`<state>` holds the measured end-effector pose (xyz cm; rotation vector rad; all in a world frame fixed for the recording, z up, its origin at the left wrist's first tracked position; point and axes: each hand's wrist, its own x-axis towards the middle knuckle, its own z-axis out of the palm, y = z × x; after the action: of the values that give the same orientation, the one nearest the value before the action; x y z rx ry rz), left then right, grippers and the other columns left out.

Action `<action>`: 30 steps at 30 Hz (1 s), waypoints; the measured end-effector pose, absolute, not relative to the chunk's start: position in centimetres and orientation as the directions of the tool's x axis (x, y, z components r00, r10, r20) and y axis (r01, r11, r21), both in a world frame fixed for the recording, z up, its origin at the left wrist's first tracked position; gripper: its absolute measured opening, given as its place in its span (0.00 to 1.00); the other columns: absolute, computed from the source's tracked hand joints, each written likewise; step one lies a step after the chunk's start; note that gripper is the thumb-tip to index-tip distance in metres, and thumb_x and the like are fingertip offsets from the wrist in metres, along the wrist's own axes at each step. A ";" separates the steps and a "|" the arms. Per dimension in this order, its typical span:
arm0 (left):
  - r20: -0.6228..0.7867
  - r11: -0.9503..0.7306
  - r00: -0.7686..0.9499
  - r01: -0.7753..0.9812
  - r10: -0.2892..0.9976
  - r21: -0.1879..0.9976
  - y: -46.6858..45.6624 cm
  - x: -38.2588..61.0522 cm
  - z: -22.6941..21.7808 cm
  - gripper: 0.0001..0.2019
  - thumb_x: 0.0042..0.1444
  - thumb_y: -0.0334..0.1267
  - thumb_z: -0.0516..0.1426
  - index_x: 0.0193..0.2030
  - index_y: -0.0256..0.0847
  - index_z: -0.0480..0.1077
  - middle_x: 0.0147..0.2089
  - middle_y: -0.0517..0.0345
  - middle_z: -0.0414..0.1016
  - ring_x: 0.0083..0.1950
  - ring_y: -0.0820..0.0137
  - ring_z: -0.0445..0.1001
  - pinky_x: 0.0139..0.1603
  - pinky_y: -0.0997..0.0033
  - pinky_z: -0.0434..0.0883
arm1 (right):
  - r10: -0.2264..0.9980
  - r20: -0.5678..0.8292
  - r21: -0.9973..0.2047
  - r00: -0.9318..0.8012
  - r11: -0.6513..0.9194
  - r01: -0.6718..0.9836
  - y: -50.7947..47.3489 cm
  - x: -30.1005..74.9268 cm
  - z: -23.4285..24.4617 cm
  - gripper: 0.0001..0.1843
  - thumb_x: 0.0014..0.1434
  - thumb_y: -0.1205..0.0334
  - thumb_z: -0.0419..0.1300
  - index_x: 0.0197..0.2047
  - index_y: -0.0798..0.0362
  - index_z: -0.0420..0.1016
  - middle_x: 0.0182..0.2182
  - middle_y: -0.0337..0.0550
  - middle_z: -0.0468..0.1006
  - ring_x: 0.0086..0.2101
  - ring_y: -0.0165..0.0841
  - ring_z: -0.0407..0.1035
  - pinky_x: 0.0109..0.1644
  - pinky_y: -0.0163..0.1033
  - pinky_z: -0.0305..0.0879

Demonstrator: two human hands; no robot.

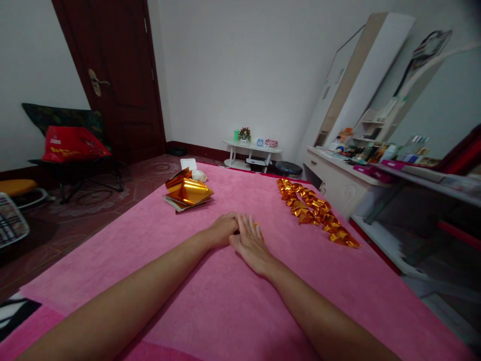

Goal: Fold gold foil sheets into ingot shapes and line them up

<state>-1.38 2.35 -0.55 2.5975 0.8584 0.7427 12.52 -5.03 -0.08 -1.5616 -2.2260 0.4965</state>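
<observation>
My two hands meet over the pink cloth, near the middle of the view. My left hand is closed, its fingers bent and their tips hidden by the other hand. Fingers stretched out and almost flat, my right hand lies against the left one. A small bit of gold foil paper peeks out beside the right fingers; the rest of it is covered. Farther left sits a stack of gold foil sheets. On the right, folded gold foil pieces lie in rows.
Behind the foil stack are a crumpled white thing and a white box-like item. A low white table stands by the wall. To the right is a cluttered dresser; to the left, a folding chair holds a red bag.
</observation>
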 end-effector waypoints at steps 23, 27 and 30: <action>0.309 -0.868 0.827 0.368 0.469 0.333 3.1 -1.7 -0.7 0.19 0.63 0.43 0.49 0.60 0.50 0.64 0.62 0.60 0.65 0.55 0.67 0.68 0.57 0.68 0.58 | 0.952 -0.017 -0.130 -0.305 0.300 0.945 -9.6 14.4 1.2 0.55 0.54 0.30 0.44 0.68 0.68 0.39 0.67 0.61 0.35 0.66 0.46 0.25 0.67 0.55 0.25; 0.309 -0.867 0.823 0.385 0.477 0.316 3.1 -1.6 -0.8 0.18 0.64 0.43 0.48 0.60 0.50 0.64 0.62 0.61 0.65 0.56 0.67 0.68 0.57 0.67 0.58 | 0.950 -0.016 -0.151 -0.311 0.306 0.940 -11.0 12.3 1.5 0.59 0.50 0.28 0.49 0.67 0.69 0.41 0.67 0.61 0.33 0.65 0.50 0.25 0.67 0.56 0.27; 0.301 -0.860 0.818 0.396 0.490 0.323 3.3 -1.6 -0.9 0.19 0.63 0.42 0.49 0.60 0.50 0.64 0.62 0.61 0.65 0.57 0.66 0.68 0.57 0.66 0.59 | 0.961 -0.043 -0.141 -0.274 0.265 0.954 -11.3 12.1 2.0 0.59 0.50 0.30 0.52 0.67 0.71 0.42 0.66 0.63 0.36 0.65 0.51 0.27 0.67 0.55 0.28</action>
<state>-1.58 3.27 -0.92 2.7562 0.6825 0.5535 12.11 -11.30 2.02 -1.8612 -2.4577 0.2141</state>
